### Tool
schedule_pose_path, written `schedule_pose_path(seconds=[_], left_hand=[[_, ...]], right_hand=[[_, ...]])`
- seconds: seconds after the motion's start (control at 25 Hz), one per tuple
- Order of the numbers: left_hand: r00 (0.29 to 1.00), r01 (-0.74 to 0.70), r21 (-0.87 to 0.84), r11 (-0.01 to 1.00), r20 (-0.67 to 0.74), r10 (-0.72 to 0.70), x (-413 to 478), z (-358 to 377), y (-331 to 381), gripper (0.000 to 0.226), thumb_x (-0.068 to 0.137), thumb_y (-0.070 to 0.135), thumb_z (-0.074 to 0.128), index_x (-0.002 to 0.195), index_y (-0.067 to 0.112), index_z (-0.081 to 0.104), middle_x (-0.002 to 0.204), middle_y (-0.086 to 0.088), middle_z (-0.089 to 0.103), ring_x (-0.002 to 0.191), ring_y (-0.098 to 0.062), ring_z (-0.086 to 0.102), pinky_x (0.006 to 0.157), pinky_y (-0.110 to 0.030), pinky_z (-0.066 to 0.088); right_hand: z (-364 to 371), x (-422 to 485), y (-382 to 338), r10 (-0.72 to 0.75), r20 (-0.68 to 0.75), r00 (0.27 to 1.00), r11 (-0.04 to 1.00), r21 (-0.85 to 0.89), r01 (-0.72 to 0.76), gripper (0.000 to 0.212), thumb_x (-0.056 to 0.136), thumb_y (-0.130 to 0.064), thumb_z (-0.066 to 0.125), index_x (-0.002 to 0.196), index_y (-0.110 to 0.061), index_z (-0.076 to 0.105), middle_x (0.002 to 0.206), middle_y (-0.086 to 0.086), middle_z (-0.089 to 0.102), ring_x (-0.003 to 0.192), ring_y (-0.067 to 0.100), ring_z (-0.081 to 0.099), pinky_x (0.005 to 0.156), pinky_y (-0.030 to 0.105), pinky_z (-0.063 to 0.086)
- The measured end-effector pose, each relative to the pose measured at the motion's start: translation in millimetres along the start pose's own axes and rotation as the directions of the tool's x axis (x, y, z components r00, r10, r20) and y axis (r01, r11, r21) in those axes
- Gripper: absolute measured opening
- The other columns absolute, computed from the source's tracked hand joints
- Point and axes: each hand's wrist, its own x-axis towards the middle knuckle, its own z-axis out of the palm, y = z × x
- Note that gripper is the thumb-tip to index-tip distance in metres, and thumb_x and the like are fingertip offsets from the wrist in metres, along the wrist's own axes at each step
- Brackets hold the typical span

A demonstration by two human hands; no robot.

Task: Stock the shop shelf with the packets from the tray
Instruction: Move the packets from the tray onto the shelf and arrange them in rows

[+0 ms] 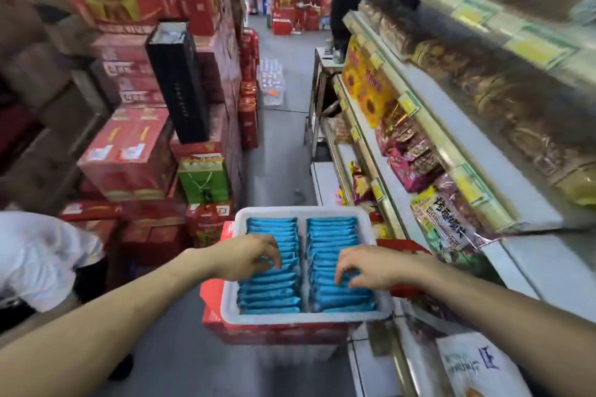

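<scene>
**A:** Where are the blue packets (271,287) sitting?

**B:** They are standing on edge in two rows, side by side, filling a white tray (303,211) low in the aisle, just beside the shelf (529,255) on the right.

**A:** What is the tray resting on?

**B:** It is lying on top of a red carton (277,332), whose flaps are sticking out at the tray's left and right sides.

**A:** And the hands, what are they doing?

**B:** The left hand (245,256) is reaching over the left row, fingers bent downward, tips touching the packet tops about midway along. The right hand (371,267) is doing the same over the right row. Both are half curled. I cannot tell whether either is actually pinching a packet, since the fingers are hiding the contact.

**A:** What is lying on the shelf?

**B:** Snack bags (416,158) in pink and brown wrappers are crowding its tiers, with yellow price labels running along the rails.

**A:** And across the aisle?

**B:** Red boxes (129,155) are piling high on the left. A green box (203,177) is sitting among them and a tall black box (180,84) is leaning on top. A person (42,255) in a white top is showing at the lower left edge.
</scene>
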Motion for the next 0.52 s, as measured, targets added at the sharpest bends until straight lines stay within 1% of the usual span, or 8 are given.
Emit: schedule_pose_path(seconds=[0.08,0.16,0.28,0.4,0.48,0.52], left_hand=[[1.000,0.017,0.045,0.999,0.001,-0.017,0.5,16.0,-6.3,0.025,0.099,0.017,0.058,0.118,0.025,0.072,0.125,0.000,0.058,0.116,-0.019,0.059,0.106,-0.029,0.043],[0.999,0.036,0.100,0.994,-0.008,-0.036,0.0,25.5,-10.6,0.030,0.096,0.015,0.057,0.121,0.024,0.072,0.127,-0.001,0.058,0.117,-0.020,0.059,0.106,-0.025,0.040],[0.997,0.062,0.149,0.987,-0.050,-0.055,-1.4,33.4,-13.1,0.036,0.094,0.016,0.054,0.124,0.028,0.070,0.130,0.001,0.055,0.117,-0.022,0.059,0.104,-0.032,0.046],[0.994,0.090,0.197,0.976,-0.086,-0.074,-0.6,38.2,-7.5,0.037,0.099,0.018,0.049,0.129,0.032,0.065,0.132,0.003,0.053,0.116,-0.021,0.055,0.100,-0.035,0.048],[0.991,0.076,0.239,0.968,-0.125,-0.047,-0.3,39.9,-5.1,0.037,0.099,0.020,0.048,0.129,0.033,0.064,0.128,0.005,0.054,0.113,-0.020,0.054,0.096,-0.034,0.046],[0.990,0.065,0.260,0.963,-0.137,-0.030,-0.7,41.7,-5.6,0.037,0.099,0.021,0.048,0.130,0.033,0.065,0.126,0.005,0.055,0.112,-0.020,0.053,0.095,-0.034,0.045]], right_hand=[[13.1,-1.9,4.2,0.023,-0.015,1.000,1.000,0.005,-0.023,0.029,0.092,-0.021,0.065,0.119,-0.030,0.072,0.117,-0.003,0.058,0.108,0.016,0.057,0.101,0.036,0.045],[20.1,-2.5,5.2,0.048,-0.042,0.998,0.999,0.006,-0.048,0.030,0.093,-0.020,0.061,0.120,-0.032,0.070,0.119,-0.005,0.057,0.111,0.014,0.056,0.100,0.034,0.044],[27.1,0.0,3.1,0.063,-0.054,0.997,0.998,0.022,-0.062,0.027,0.094,-0.017,0.057,0.114,-0.033,0.066,0.114,-0.009,0.056,0.107,0.014,0.055,0.091,0.033,0.044],[31.0,2.0,1.0,0.113,-0.048,0.992,0.993,0.047,-0.110,0.024,0.095,-0.015,0.053,0.109,-0.032,0.062,0.117,-0.006,0.061,0.105,0.016,0.056,0.080,0.032,0.040],[30.9,1.2,0.6,0.134,-0.053,0.990,0.989,0.074,-0.130,0.027,0.096,-0.012,0.050,0.110,-0.032,0.061,0.119,-0.004,0.062,0.104,0.017,0.057,0.079,0.032,0.041],[30.9,0.1,0.4,0.142,-0.048,0.989,0.987,0.087,-0.137,0.030,0.096,-0.011,0.049,0.113,-0.032,0.062,0.122,-0.004,0.062,0.106,0.016,0.057,0.081,0.031,0.043]])
